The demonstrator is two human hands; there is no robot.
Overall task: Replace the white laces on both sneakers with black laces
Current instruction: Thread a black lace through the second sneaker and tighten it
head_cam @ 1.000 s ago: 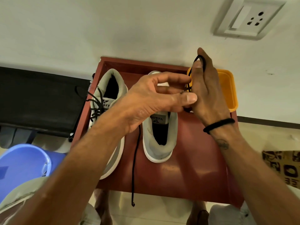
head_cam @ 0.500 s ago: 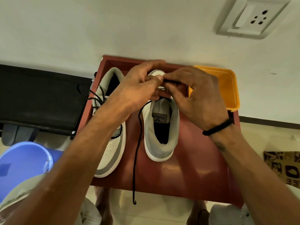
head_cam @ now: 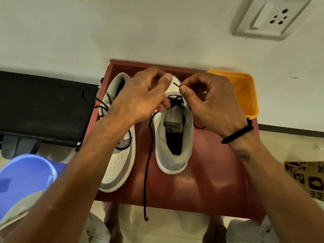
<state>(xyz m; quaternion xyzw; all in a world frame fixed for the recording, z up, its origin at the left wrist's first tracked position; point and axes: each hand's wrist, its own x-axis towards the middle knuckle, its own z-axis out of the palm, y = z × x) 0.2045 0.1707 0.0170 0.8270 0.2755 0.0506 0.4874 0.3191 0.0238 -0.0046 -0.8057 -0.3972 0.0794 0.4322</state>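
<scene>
Two white and grey sneakers stand on a small red table [head_cam: 206,186]. The left sneaker [head_cam: 119,165] carries black lacing, partly hidden by my left forearm. The right sneaker [head_cam: 175,137] points away from me, with a black lace [head_cam: 148,165] crossed near its toe end; one long end trails off the table's front edge. My left hand [head_cam: 140,97] holds the right sneaker near its eyelets, thumb raised. My right hand [head_cam: 208,100] pinches the lace's other tip between thumb and forefinger, just above the shoe. No white lace is in view.
An orange plastic tub [head_cam: 245,92] sits at the table's back right corner. A black bench [head_cam: 43,106] lies to the left, with a blue bucket [head_cam: 24,179] below it. The wall behind carries a socket plate [head_cam: 270,16]. My knees and feet show under the table's front edge.
My right hand came down from a raised pull near the orange tub to the toe end of the right sneaker. Both hands now work close together over the eyelets, with the lace tip out.
</scene>
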